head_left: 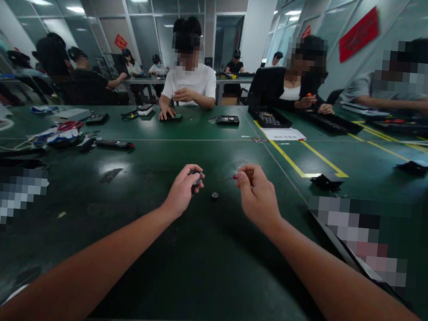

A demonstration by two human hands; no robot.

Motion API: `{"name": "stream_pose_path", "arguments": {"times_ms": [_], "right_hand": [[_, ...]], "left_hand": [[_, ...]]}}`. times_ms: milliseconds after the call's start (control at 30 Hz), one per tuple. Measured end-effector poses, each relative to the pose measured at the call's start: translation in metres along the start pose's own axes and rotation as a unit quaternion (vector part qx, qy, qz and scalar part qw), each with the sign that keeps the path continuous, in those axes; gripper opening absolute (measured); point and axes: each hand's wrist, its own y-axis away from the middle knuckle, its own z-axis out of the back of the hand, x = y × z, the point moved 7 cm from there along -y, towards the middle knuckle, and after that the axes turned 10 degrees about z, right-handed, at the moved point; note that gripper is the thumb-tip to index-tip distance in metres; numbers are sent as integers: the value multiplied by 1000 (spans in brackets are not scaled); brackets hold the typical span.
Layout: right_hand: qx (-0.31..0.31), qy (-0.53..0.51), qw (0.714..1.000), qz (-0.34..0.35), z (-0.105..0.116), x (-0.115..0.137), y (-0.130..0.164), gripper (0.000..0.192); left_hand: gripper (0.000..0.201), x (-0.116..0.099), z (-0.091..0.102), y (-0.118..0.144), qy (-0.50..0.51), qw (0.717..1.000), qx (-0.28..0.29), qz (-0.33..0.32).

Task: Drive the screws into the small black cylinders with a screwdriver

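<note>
Far left of the small round part (214, 195) on the green table (197, 269): a tangle of white cable, blue-and-white gear and red-handled scissors (69, 126), then a dark pen-like tool (114, 144) with a red tip, both well apart from the part and farther back.

Just left of the round part: left hand (183, 190), raised slightly off the table, fingers curled shut around a small dark piece (196, 178), thumb and fingertips pinching it; shape of the piece too small to make out, possibly a metal fitting.

At centre: the round part itself, lying flat on the table between the two hands, untouched by either.

Just right of the round part: right hand (258, 197), fingers closed on a thin screwdriver (235, 178) with a red handle, shaft pointing left toward the left hand, tip above and behind the part.

Behind the round part, across the table: a person in a white shirt (189, 81) with both hands at a small green item.

Right and back: a white paper sheet (286, 134), yellow tape lines (296, 162), a black tray (269, 117).
</note>
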Motion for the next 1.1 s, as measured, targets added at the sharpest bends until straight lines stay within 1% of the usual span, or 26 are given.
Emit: {"name": "stream_pose_path", "arguments": {"times_ms": [33, 100, 167, 267, 367, 467, 567, 633, 700, 800, 833, 900, 1000, 1100], "right_hand": [[0, -1, 1000, 0, 0, 0, 0, 13], [-2, 0, 1000, 0, 1, 1, -1, 13], [-3, 1, 1000, 2, 2, 1, -1, 13], [-1, 1, 1000, 6, 1, 2, -1, 14], [-5, 0, 1000, 9, 1, 2, -1, 15], [-9, -4, 1000, 15, 1, 2, -2, 15], [-5, -7, 1000, 16, 0, 1, -1, 15], [1, -7, 1000, 15, -1, 0, -1, 15], [7, -7, 1000, 13, -2, 0, -1, 15], [14, -8, 1000, 14, -2, 1, -1, 16], [15, -8, 1000, 16, -2, 2, -1, 16], [19, -5, 1000, 19, -2, 2, -1, 16], [26, -5, 999, 20, -3, 3, -1, 16], [27, -8, 999, 16, -3, 2, -1, 17]], "left_hand": [[18, -2, -1, 0, -26, 1000, 2, 17], [23, -7, -5, 0, -98, 994, 8, 46], [24, -12, -8, 1, -163, 984, 20, 61], [18, -16, -15, 0, -242, 966, 51, 75], [13, -16, -24, -1, -360, 928, 80, 58], [22, -11, -34, -3, -468, 878, 102, 22], [34, -1, -43, -5, -521, 842, 139, 5], [35, 4, -46, -7, -541, 825, 164, 1], [34, 7, -46, -8, -552, 814, 181, -2], [30, 5, -43, -9, -552, 811, 192, -16], [29, 4, -41, -9, -548, 814, 193, -19], [26, 4, -35, -10, -525, 830, 188, -7], [29, 7, -21, -9, -450, 871, 186, 69], [35, 5, 0, -3, -354, 907, 180, 144]]}}
